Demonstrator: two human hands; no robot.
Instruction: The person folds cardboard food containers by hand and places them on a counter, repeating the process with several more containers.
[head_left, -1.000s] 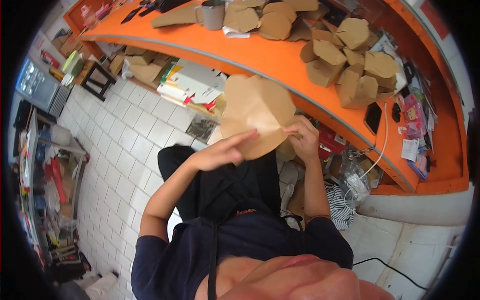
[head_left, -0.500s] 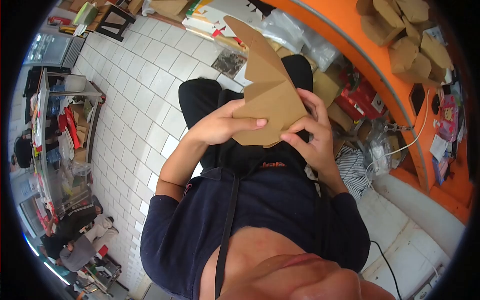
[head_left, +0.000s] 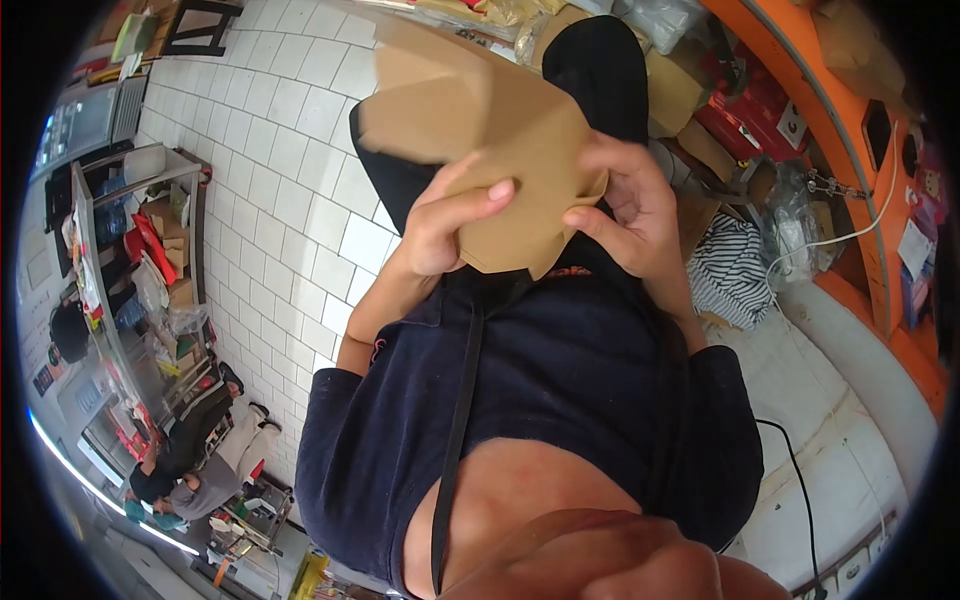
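A brown cardboard takeaway box (head_left: 535,135), partly folded, is held above my lap between both hands. Its upper flaps reach toward the upper left and are blurred by motion. My left hand (head_left: 445,215) grips the box's left side, thumb lying on the face turned to me and the other fingers behind it. At the right edge my right hand (head_left: 635,205) pinches a folded corner between thumb and fingers. The fingers of that hand are slightly smeared, and the far side of the box is hidden.
An orange counter (head_left: 800,75) curves along the right, with brown boxes (head_left: 855,45) on top. Below it lie plastic bags, a red box (head_left: 750,125) and striped cloth (head_left: 730,270). A loaded shelf rack (head_left: 135,165) stands left on the tiled floor; people are at lower left.
The box has turned, its upper flaps swinging down to the left. My right hand has moved slightly up along the box's right edge. The camera view has shifted too.
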